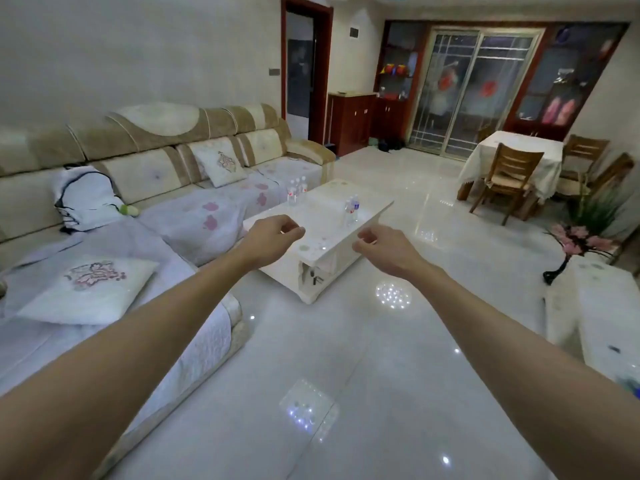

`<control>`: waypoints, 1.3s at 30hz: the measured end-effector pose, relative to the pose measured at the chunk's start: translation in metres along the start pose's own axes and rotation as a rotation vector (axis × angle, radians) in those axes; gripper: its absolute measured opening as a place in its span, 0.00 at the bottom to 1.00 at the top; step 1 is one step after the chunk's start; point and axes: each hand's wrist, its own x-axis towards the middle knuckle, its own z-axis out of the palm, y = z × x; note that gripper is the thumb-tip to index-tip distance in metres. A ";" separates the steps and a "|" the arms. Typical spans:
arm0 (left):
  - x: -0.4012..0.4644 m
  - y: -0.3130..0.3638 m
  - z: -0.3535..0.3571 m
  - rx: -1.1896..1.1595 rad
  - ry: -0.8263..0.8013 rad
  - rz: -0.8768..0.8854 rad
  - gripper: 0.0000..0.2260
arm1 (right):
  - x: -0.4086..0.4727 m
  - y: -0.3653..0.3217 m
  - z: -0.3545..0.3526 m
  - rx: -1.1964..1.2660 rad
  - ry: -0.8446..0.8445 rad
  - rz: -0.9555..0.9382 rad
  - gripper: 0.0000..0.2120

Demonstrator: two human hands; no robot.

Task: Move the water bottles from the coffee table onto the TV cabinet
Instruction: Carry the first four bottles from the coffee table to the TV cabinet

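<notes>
A white coffee table (325, 233) stands in the middle of the room, some way ahead of me. Clear water bottles stand upright on it in two groups: one group (296, 192) at the far left edge by the sofa, another (352, 210) near the right edge. Both my arms stretch forward over the floor. My left hand (275, 237) and my right hand (384, 249) hover in front of the table's near end, fingers loosely curled, holding nothing. The white TV cabinet (602, 306) runs along the right edge of the view.
A long beige L-shaped sofa (145, 188) with cushions lines the left side. A vase of pink flowers (576, 242) stands on the cabinet's far end. A dining table with wooden chairs (512, 168) is at the back right. Glossy tiled floor (346, 375) lies between me and the coffee table.
</notes>
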 end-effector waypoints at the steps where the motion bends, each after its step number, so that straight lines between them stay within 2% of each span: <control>1: 0.017 -0.002 0.001 -0.026 -0.014 -0.018 0.15 | 0.014 0.002 0.000 0.001 0.000 0.020 0.22; 13: 0.237 -0.032 0.061 -0.125 -0.136 -0.034 0.11 | 0.207 0.075 -0.007 0.087 0.041 0.108 0.21; 18: 0.336 -0.039 0.100 -0.070 -0.147 -0.013 0.12 | 0.309 0.125 -0.012 0.052 0.015 0.113 0.22; 24: 0.456 -0.053 0.134 0.000 -0.137 -0.089 0.14 | 0.438 0.175 -0.022 0.018 -0.047 0.104 0.21; 35: 0.684 -0.105 0.219 -0.091 -0.182 -0.170 0.14 | 0.676 0.271 0.004 -0.047 -0.164 0.105 0.22; 39: 0.789 -0.135 0.252 -0.146 -0.221 -0.237 0.14 | 0.776 0.311 0.013 -0.044 -0.177 0.171 0.21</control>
